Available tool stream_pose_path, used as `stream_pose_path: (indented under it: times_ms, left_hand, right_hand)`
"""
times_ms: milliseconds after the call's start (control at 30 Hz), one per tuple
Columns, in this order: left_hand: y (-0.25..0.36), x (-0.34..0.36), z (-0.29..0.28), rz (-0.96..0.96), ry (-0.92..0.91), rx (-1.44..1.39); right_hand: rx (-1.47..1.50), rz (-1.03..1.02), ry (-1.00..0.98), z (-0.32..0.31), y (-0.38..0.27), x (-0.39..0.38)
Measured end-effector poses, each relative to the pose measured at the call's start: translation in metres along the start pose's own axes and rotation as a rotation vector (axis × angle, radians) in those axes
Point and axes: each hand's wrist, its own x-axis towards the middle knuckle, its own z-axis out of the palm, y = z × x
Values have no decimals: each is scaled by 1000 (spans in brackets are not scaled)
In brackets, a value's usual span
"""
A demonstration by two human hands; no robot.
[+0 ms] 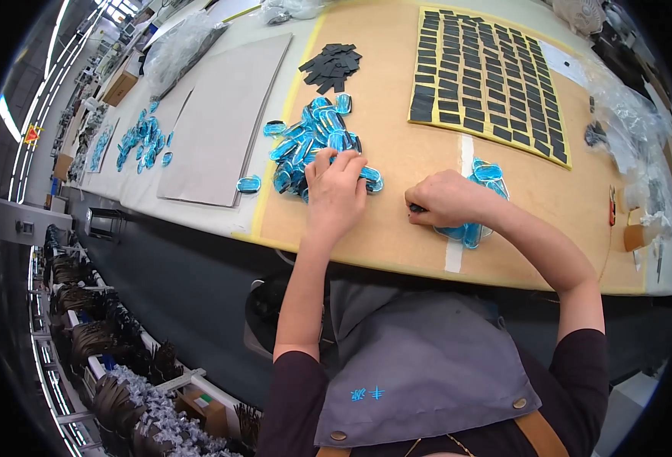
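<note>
My left hand [337, 186] rests on the near side of a heap of shiny blue oval pieces [317, 126] with pale edges. Its fingers are bent down among them, and their tips are partly hidden. My right hand [449, 198] is closed, with a small dark piece [417, 207] showing between thumb and fingers. Beneath and beside that hand lies a smaller group of the same blue pieces [488, 171], partly covered by the hand and wrist.
Black strips [332, 67] lie in a pile behind the heap. A yellow-edged board [490, 141] with rows of black rectangles sits at the back right. Grey sheets [225, 122] and more blue pieces [144, 141] are at left. Clear plastic [625, 114] and a red-handled cutter [612, 206] lie right.
</note>
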Motion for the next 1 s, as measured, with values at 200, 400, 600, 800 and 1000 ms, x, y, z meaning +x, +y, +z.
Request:
stream_pose_path:
  times_ms: [200, 400, 600, 800, 1000]
  left_hand:
    - [-9, 6, 6, 45, -162, 78]
    - [-14, 10, 18, 148, -85, 78]
    - [-11, 15, 19, 135, -225, -31]
    - [33, 10, 13, 117, -113, -637]
    - [39, 2, 6, 129, -153, -819]
  right_hand:
    - [159, -48, 275, 14, 11, -6]
    - [1552, 48, 214, 13, 8, -20]
    - [1497, 141, 388, 34, -12, -22]
    - [1062, 73, 755, 36, -19, -15]
    - [1628, 128, 165, 34, -7, -36]
